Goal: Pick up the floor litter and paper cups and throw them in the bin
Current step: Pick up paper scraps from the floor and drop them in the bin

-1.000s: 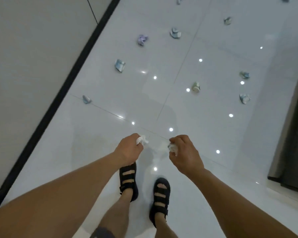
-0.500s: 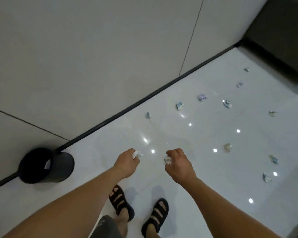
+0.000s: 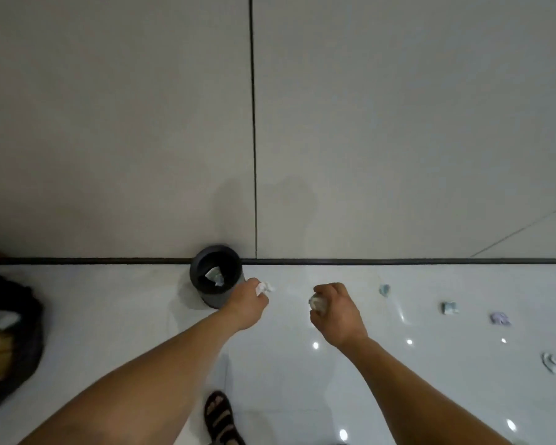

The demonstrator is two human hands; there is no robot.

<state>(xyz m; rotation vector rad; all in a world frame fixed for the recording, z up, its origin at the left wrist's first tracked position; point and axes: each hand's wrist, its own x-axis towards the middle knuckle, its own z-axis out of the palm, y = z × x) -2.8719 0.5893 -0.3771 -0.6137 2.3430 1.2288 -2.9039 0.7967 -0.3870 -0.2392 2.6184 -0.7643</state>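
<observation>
Left hand [image 3: 246, 301] pinched white wad [image 3: 264, 288] | right hand [image 3: 337, 311] gripped crumpled paper [image 3: 316, 303] | bin [image 3: 215, 276] at 10 o'clock | each needed centring over opening before release

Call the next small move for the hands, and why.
Probably swing the left hand slightly left so its paper wad is over the bin mouth, then let go. The wad sits just right of the rim, not above the opening; the right hand grips a second wad farther away.
</observation>
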